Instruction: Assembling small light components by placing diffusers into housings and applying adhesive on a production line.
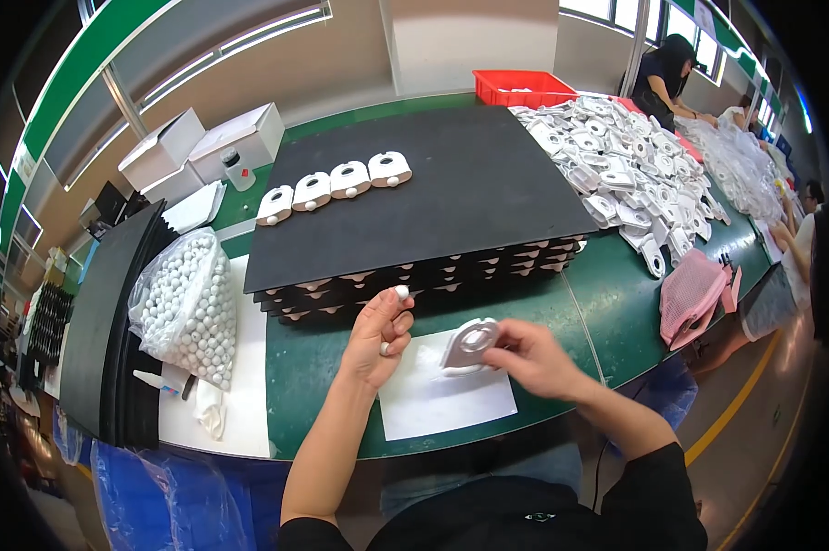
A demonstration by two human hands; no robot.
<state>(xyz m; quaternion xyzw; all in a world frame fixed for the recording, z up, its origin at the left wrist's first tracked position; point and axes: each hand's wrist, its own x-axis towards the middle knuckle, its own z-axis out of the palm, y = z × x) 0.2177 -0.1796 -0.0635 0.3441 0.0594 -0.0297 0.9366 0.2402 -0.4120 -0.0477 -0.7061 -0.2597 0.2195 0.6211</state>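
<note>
My left hand [376, 338] is raised over the near edge of the black board stack, pinching a small white ball [402, 292] between thumb and forefinger. A second white ball [384, 349] shows among its curled fingers. To its right, my right hand [530, 358] grips a white plastic part [459, 350] with a round hole, tilted above a white paper sheet [447, 404]. Several similar parts [349, 179], each with a ball at its near edge, stand in a slanting row on the top black board [451, 202].
Left of the stack lies a clear bag of white balls [190, 303], beside upright black boards [112, 321]. Loose white parts [616, 156] are heaped at right, near a red bin [525, 87] and a pink bag [694, 294]. Beyond the heap, a person [662, 83] works.
</note>
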